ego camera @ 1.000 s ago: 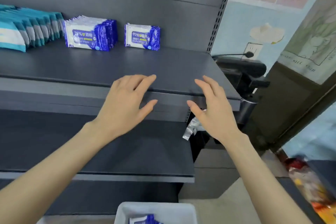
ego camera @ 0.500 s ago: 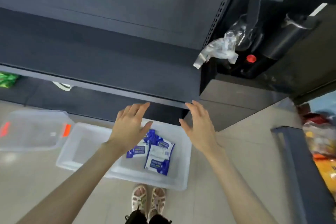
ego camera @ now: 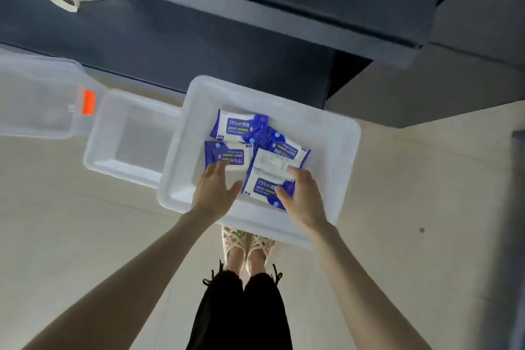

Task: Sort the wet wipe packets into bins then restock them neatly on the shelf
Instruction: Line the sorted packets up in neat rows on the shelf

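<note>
While sorting looks finished and restocking seems to be the step in hand, the left hand spreads its fingers over the left packet's edge. The right hand arches over the near packet, grip unconfirmed. Other packets lie just beyond the fingertips, all inside the white bin. Next likely calls for a firm pinch and a lift to the dark shelf beyond. Left of the fingers, 1 more bin and a lid sit on pale floor.
</note>
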Action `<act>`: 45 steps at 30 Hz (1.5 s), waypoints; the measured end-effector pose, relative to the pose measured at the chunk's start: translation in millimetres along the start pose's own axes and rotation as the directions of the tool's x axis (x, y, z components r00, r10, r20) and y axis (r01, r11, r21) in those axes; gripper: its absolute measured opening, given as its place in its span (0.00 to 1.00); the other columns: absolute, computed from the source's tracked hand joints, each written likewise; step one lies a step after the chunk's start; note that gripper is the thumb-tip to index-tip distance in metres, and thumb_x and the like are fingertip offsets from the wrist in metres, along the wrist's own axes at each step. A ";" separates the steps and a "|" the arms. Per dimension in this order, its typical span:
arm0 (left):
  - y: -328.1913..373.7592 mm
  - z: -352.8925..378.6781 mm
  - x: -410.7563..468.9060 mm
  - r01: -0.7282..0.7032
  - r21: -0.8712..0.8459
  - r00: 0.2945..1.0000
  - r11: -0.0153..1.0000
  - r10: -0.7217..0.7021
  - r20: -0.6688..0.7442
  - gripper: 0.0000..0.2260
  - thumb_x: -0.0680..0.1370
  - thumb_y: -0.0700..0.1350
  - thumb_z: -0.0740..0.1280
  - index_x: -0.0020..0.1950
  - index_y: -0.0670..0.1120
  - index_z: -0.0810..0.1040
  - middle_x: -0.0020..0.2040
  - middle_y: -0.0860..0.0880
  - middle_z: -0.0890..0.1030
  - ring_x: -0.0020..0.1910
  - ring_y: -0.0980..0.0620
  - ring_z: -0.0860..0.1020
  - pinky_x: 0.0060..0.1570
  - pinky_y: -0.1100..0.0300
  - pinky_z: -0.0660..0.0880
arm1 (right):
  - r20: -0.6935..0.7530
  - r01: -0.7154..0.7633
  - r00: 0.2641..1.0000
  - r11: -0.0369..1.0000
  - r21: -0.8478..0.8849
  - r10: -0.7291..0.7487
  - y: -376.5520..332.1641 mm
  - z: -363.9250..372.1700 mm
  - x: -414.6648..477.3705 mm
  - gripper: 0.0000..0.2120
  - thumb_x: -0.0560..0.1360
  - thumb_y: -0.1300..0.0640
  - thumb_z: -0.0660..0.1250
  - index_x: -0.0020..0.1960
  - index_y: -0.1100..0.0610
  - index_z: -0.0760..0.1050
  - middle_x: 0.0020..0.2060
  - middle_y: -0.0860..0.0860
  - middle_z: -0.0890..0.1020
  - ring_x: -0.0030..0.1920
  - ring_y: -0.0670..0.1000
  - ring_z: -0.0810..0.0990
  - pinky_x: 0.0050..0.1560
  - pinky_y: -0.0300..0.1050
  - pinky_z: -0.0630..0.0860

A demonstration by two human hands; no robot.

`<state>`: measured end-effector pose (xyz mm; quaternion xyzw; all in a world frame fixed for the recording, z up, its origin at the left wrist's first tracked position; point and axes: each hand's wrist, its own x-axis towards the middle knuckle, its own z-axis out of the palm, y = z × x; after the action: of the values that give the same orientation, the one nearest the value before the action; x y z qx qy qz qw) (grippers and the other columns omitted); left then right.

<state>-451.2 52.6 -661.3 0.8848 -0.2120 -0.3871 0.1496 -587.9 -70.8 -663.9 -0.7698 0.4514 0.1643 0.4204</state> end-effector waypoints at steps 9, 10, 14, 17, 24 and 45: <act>-60.7 82.1 87.1 0.274 -0.255 0.948 0.927 -0.306 -0.092 0.35 0.73 0.51 0.72 0.73 0.44 0.57 0.70 0.44 0.61 0.69 0.45 0.61 0.69 0.47 0.62 | -0.061 -0.116 0.991 0.988 0.099 0.123 57.8 92.1 77.3 0.32 0.69 0.54 0.76 0.67 0.62 0.67 0.67 0.58 0.67 0.68 0.58 0.64 0.68 0.56 0.65; -62.1 86.3 93.7 0.287 -0.283 0.938 0.915 -0.329 -0.113 0.37 0.72 0.52 0.72 0.73 0.44 0.56 0.70 0.44 0.61 0.69 0.45 0.61 0.69 0.47 0.62 | -0.087 -0.126 0.987 0.988 0.088 0.134 60.8 96.8 81.4 0.34 0.67 0.53 0.77 0.67 0.61 0.66 0.67 0.57 0.66 0.68 0.58 0.64 0.67 0.56 0.65; -61.8 95.8 114.6 0.327 -0.244 0.896 0.913 -0.382 -0.228 0.40 0.70 0.54 0.74 0.74 0.43 0.55 0.69 0.43 0.62 0.68 0.43 0.62 0.65 0.48 0.65 | -0.131 -0.192 0.974 0.980 -0.050 0.184 72.9 111.9 93.6 0.34 0.64 0.51 0.79 0.63 0.55 0.66 0.64 0.54 0.68 0.63 0.57 0.68 0.63 0.54 0.66; -62.9 95.3 122.0 0.339 -0.228 0.886 0.913 -0.391 -0.250 0.38 0.70 0.53 0.74 0.72 0.42 0.58 0.68 0.44 0.66 0.66 0.44 0.67 0.62 0.49 0.68 | -0.156 -0.154 0.978 0.985 -0.083 0.140 78.2 114.5 100.0 0.26 0.64 0.51 0.79 0.55 0.55 0.69 0.57 0.52 0.72 0.59 0.53 0.72 0.60 0.51 0.64; -63.5 77.7 107.5 0.278 -0.487 0.922 0.828 -0.372 -0.106 0.08 0.73 0.48 0.72 0.46 0.44 0.78 0.38 0.49 0.78 0.35 0.51 0.73 0.31 0.62 0.67 | -0.027 -0.185 0.979 0.933 0.310 0.203 69.0 97.4 88.3 0.09 0.68 0.57 0.75 0.37 0.53 0.74 0.37 0.48 0.81 0.38 0.47 0.79 0.38 0.39 0.75; 113.8 -167.1 -169.5 -0.148 -0.982 0.982 0.120 -0.097 -0.160 0.06 0.79 0.41 0.62 0.47 0.47 0.78 0.41 0.51 0.85 0.38 0.54 0.82 0.42 0.59 0.78 | -0.104 0.194 0.975 0.527 0.827 -0.195 -145.6 -174.8 -147.5 0.14 0.72 0.70 0.68 0.54 0.57 0.74 0.44 0.50 0.85 0.43 0.50 0.84 0.43 0.46 0.80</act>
<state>-459.2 54.2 -397.6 0.5900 0.0978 -0.3436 0.7241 -568.2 -93.0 -394.5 -0.5239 0.3861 -0.1164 0.7503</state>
